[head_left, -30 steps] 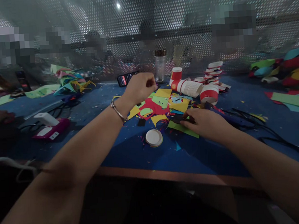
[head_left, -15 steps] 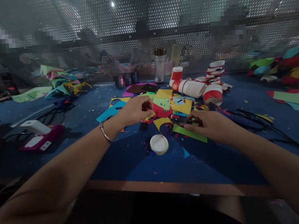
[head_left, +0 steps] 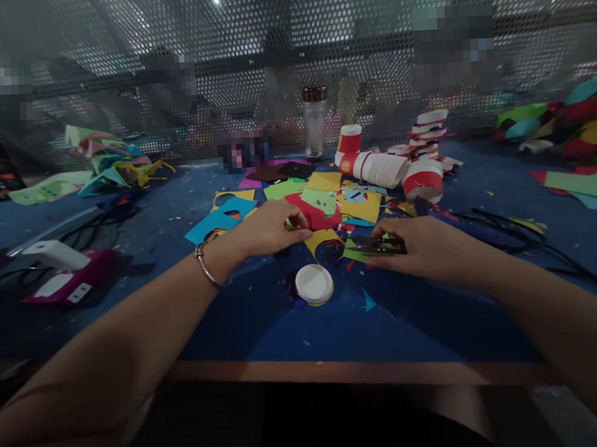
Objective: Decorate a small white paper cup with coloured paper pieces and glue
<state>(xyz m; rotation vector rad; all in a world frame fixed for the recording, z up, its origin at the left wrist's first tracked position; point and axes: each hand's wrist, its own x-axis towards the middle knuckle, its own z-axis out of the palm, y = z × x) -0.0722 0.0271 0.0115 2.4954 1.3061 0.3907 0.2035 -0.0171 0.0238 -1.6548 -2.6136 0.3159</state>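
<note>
My left hand, a metal bangle on its wrist, rests low on a heap of coloured paper pieces. Its fingers are curled together, the tips pinched at the edge of a red and yellow piece; what they grip is hidden. My right hand lies to the right on the blue table top. Its fingers are closed over dark scissors that lie across a green paper strip. A white round lid sits between the two hands, nearer to me.
Red-and-white paper cups lie stacked behind the heap, beside a clear bottle. A pink device with a white box and cables sits left; black cables run right. Paper piles flank both sides before a perforated metal screen.
My left hand has come down from near the bottle and back towards me onto the paper heap. My right hand has stayed on the scissors and green strip.
</note>
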